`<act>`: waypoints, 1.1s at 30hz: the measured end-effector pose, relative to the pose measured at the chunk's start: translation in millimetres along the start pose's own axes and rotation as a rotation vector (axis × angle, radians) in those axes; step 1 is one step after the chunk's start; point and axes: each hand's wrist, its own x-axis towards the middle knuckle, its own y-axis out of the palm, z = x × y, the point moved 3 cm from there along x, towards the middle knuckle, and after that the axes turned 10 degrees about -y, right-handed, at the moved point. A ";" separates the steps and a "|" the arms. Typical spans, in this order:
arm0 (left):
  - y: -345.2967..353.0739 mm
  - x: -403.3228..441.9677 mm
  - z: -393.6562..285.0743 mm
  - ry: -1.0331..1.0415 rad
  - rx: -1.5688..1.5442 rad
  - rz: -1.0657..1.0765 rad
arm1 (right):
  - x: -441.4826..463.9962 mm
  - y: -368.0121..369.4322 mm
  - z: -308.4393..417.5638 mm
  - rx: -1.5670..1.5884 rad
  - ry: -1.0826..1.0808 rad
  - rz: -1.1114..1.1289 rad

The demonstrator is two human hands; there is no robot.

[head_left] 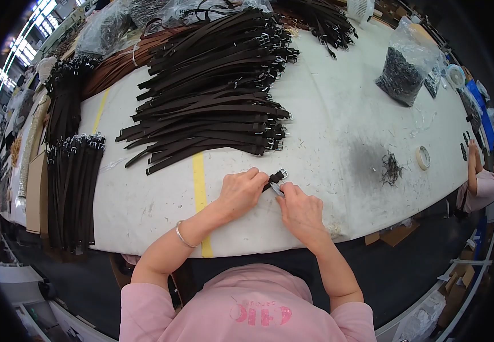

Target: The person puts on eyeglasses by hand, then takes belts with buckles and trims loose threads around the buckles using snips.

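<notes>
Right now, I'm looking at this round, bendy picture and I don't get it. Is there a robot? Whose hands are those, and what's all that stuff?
No robot here! A person wears a camera on their head, looking down, so you see their own pink shirt and bare hands. The left hand holds a short dark strap with a shiny buckle. The right hand holds something small and grey, too hidden to name. On the pale table lie many dark straps, a clear bag of dark bits, a tangle of dark scraps and a roll of tape.
</notes>
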 end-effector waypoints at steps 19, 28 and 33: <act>2.5 -1.0 1.5 -0.090 0.028 0.074 | 6.3 10.6 8.2 -0.033 0.098 0.013; 1.6 -0.7 1.1 -0.100 0.042 0.093 | 7.3 12.1 9.2 -0.026 0.136 0.024; 2.2 -0.7 3.0 -0.101 0.032 0.105 | 10.5 11.3 7.7 -0.003 0.165 0.058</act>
